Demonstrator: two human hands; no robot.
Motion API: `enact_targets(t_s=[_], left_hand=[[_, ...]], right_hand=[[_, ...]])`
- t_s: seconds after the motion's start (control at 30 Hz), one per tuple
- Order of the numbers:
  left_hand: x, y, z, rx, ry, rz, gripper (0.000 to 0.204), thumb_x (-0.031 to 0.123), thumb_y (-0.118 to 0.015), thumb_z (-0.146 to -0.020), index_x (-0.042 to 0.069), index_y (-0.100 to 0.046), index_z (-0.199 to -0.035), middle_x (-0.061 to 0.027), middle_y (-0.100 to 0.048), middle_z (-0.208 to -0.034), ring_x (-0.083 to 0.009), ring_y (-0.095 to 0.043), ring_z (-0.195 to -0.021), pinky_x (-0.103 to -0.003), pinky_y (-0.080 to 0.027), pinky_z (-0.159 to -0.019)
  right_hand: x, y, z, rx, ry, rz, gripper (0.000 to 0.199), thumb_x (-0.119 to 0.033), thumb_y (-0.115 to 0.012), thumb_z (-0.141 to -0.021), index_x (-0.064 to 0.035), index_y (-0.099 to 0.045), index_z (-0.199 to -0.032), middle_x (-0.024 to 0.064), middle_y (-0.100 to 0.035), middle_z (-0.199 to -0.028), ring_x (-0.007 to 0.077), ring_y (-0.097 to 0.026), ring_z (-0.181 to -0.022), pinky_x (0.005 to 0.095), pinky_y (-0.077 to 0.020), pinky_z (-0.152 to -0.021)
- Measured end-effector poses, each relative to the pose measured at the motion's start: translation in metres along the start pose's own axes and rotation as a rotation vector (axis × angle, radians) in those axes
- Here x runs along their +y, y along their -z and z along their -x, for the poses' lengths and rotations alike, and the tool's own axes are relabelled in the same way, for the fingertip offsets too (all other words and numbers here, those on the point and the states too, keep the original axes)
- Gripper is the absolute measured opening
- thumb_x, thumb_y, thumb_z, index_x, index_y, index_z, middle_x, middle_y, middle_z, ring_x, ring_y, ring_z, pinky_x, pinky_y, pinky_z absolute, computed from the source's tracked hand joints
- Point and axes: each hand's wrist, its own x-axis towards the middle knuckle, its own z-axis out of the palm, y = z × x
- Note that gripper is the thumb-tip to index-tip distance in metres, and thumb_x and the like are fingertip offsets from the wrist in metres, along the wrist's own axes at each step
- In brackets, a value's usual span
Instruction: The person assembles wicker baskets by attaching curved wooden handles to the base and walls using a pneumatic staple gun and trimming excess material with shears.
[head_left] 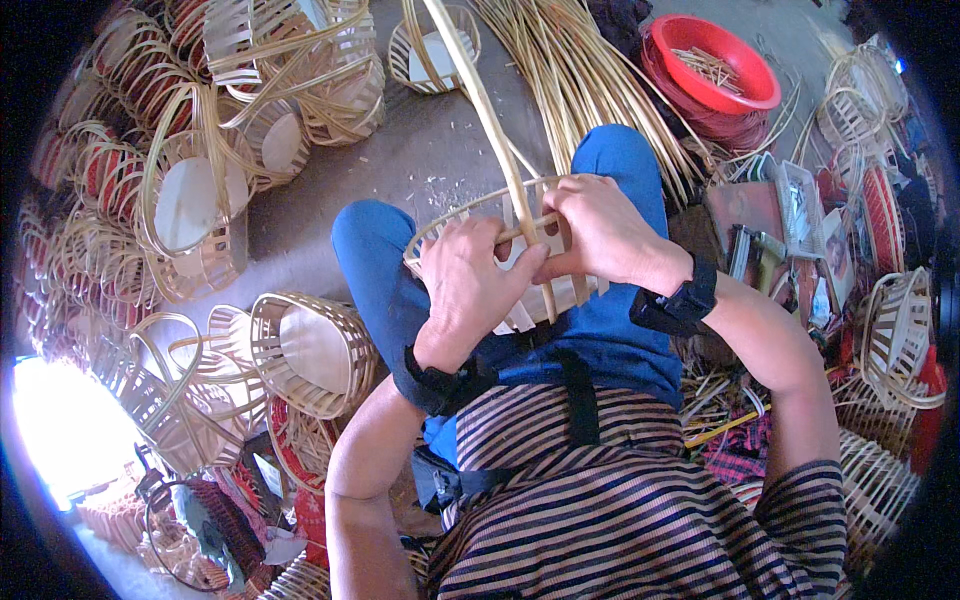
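View from the head camera, as I receive it at a distance. Far left, a pile of baskets (pixel 200 205) is heaped up; right of it, beside the left thigh, one pale slatted basket (pixel 315 345) lies tilted. At centre, the left hand (pixel 462 275) is curled over the rim of the basket in the lap (pixel 573 294), its thumb reaching toward a long cane strip (pixel 490 118). The strip crosses this basket and runs up past the top of the frame. The right hand (pixel 608 232) meets the left there and seems to pinch the rim; whether its thumb also presses the strip, I cannot tell. I judge the slatted wall and rim to be formed; the strip's upper part, not yet bent over, seems to be what is left. To the right are a cane bundle (pixel 580 90) and a red bowl (pixel 757 88) holding short sticks (pixel 705 68).

Counts, in the same order: piled baskets, too overlapped for me to number; one basket by the thigh; two hands; one basket in the lap; one long strip; one bundle; one red bowl.
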Motion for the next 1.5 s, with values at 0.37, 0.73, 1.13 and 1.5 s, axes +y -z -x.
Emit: enact_targets(t_s=[0.37,0.73,1.13,1.5], left_hand=[[-0.008,0.006,-0.012,-0.074,-0.026,-0.009,0.034,0.034,-0.062,-0.061,0.002,-0.055,-0.069,-0.0131,-0.054,-0.063,-0.0288,-0.053,-0.062,-0.035,-0.041,-0.056],[-0.016,0.016,-0.031,-0.211,0.023,0.026,0.041,0.041,-0.058,-0.064,0.002,-0.055,-0.071,-0.0137,-0.054,-0.062,-0.028,-0.054,-0.061,-0.035,-0.041,-0.056],[-0.015,0.002,-0.015,0.052,-0.135,-0.032,0.038,0.038,-0.062,-0.061,0.003,-0.047,-0.056,-0.0096,-0.048,-0.055,-0.0263,-0.049,-0.056,-0.035,-0.038,-0.051],[-0.011,-0.001,-0.013,0.102,-0.138,-0.053,0.032,0.031,-0.061,-0.06,0.004,-0.045,-0.054,-0.0087,-0.046,-0.053,-0.0253,-0.048,-0.055,-0.035,-0.037,-0.051]], right_hand=[[-0.002,-0.002,0.0,0.105,-0.033,0.046,0.058,-0.042,-0.07,-0.047,-0.0014,-0.049,-0.083,0.0124,-0.05,-0.085,0.0284,-0.047,-0.082,0.0378,-0.0356,-0.073],[-0.007,-0.022,0.02,0.364,-0.115,0.065,0.105,-0.036,-0.076,-0.038,0.0015,-0.021,-0.12,0.0213,-0.03,-0.115,0.0364,-0.028,-0.109,0.0409,-0.0241,-0.092],[-0.018,-0.02,0.025,0.303,-0.186,0.047,0.107,-0.032,-0.077,-0.038,0.0021,-0.018,-0.12,0.0214,-0.027,-0.118,0.0379,-0.023,-0.111,0.0424,-0.0232,-0.092],[-0.02,-0.019,0.028,0.297,-0.174,0.036,0.108,-0.031,-0.077,-0.037,0.0023,-0.018,-0.121,0.0216,-0.026,-0.119,0.0391,-0.023,-0.111,0.0417,-0.0223,-0.093]])
